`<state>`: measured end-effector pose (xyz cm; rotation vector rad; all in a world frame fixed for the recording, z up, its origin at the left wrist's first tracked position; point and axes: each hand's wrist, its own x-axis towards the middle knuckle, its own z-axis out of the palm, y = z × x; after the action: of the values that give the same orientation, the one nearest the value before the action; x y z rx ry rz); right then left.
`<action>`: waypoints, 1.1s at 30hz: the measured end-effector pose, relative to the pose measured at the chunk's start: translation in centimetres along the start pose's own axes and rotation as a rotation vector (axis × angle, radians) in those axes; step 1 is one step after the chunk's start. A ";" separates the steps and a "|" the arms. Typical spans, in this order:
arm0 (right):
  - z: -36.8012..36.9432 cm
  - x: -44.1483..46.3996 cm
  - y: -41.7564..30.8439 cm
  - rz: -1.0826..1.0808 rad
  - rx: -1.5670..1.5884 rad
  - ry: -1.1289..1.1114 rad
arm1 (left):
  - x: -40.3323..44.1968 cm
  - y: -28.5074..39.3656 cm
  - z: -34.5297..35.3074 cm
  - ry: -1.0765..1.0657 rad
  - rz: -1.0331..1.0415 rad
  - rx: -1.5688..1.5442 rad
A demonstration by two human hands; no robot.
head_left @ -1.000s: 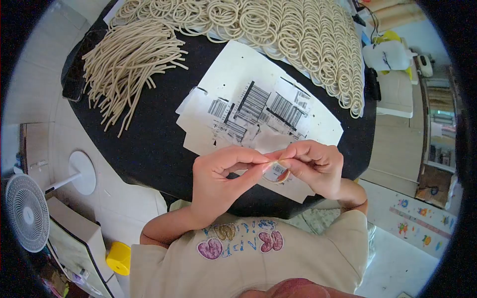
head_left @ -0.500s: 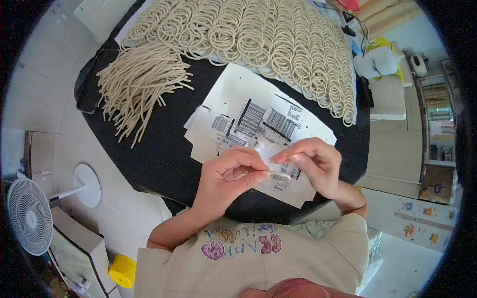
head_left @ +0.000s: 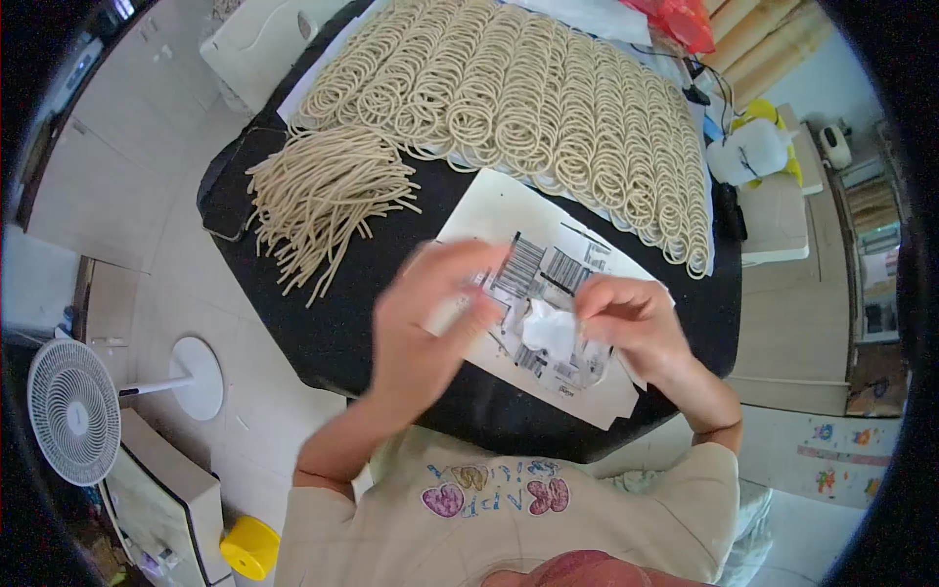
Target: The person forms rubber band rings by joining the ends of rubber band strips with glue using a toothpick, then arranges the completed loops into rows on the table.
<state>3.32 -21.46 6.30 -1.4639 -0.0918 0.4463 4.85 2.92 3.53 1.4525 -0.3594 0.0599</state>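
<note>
Cords point(head_left: 333, 201) are lying upper left in the frame, and I'm watching the blurred left hand point(head_left: 421, 328) hanging near centre, fingers apart, while the right hand point(head_left: 638, 321) is hovering beside a white wad point(head_left: 548, 331), grip unclear, probably needing a light pinch.

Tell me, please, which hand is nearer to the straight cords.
Left: in view, the left hand is below and right of the cords; the right hand is farther right, over the labelled sheet.

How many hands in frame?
2. The left hand, motion-blurred, is over the left side of the barcode-covered white card; the right hand is over its right side, by a white scrap. No others visible.
</note>
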 end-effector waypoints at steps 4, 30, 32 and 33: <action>-3.5 0.0 -1.3 -0.225 -0.126 0.235 | 6.1 1.6 -6.1 0.235 0.422 1.195; -11.1 1.5 0.2 -0.291 -0.166 0.537 | 3.9 -0.2 -10.9 -0.014 0.086 1.236; -11.1 1.5 0.3 -0.276 -0.180 0.554 | 5.4 -0.3 -12.0 0.077 0.138 1.213; -11.1 1.5 0.4 -0.263 -0.198 0.571 | 6.2 -0.3 -12.5 0.122 0.164 1.201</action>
<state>8.27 -31.31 4.29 -1.6959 0.1301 -0.2076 13.33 14.01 3.98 2.5799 -0.3495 0.5722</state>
